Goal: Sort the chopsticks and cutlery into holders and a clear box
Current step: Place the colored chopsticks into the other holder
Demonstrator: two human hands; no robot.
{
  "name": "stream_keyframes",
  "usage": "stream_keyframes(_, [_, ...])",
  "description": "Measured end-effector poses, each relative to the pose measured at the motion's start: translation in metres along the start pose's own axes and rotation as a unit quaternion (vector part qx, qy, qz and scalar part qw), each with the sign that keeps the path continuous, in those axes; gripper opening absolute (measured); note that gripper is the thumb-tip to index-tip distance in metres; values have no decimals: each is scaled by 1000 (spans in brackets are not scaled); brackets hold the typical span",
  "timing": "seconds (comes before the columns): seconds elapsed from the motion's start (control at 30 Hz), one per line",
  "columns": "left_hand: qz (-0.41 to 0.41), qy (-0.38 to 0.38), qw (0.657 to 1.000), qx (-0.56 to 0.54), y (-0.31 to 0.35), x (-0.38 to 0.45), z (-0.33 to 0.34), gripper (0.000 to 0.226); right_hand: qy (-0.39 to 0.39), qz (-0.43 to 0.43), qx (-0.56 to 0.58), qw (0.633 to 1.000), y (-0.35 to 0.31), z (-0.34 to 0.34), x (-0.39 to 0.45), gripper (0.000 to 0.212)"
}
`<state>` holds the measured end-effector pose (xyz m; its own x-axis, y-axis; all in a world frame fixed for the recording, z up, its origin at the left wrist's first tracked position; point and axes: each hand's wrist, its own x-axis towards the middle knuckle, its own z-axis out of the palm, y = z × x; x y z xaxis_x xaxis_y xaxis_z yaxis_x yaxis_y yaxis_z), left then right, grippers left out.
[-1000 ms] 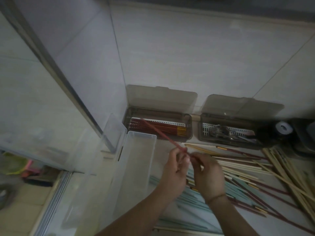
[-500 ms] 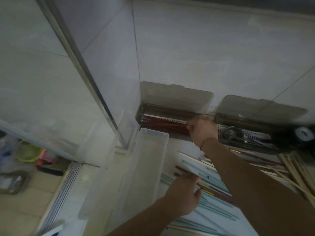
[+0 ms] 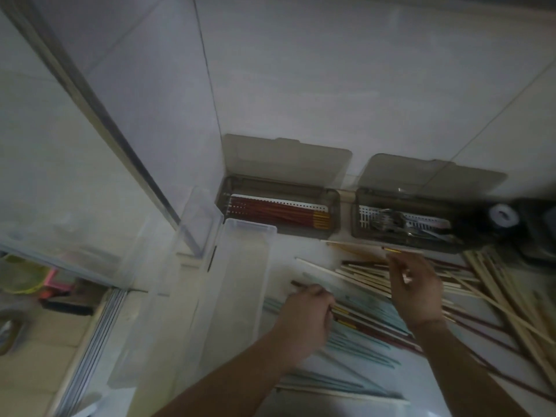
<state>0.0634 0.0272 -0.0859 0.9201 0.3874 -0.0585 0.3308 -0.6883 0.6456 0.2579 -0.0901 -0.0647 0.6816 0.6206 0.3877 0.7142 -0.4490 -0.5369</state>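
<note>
Left hand (image 3: 304, 311) grip pinches a dark chopstick (image 3: 296, 283); right hand (image 3: 416, 284) grip seemingly loose, holding nothing

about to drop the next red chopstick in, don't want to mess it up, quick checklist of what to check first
1. Left holder lid up, opening free: ok.
2. Red chopsticks in it lie flat, gold ends to the right: ok.
3. Left hand grips a dark red chopstick from the pile: ok.
4. Right hand free to help: cannot tell; its fingers are curled over the pale wooden chopsticks, grip unclear.
5. Right holder keeps only metal cutlery: ok.
6. Clear box beside the pile, open: ok.
</note>
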Motion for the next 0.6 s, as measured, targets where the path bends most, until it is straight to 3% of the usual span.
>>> stream_keyframes(0.27, [-5,-18,997,69,4,9,-1,24,-17,9,-100,995,42,-39,-111,32])
stream_keyframes(0.47, [17,-3,997,81,9,9,-1,29,-67,3,-142,988,52,-34,-135,29])
stream_keyframes(0.6, [20,-18,996,84,10,6,1,20,-50,14,-139,989,52,-31,-134,30])
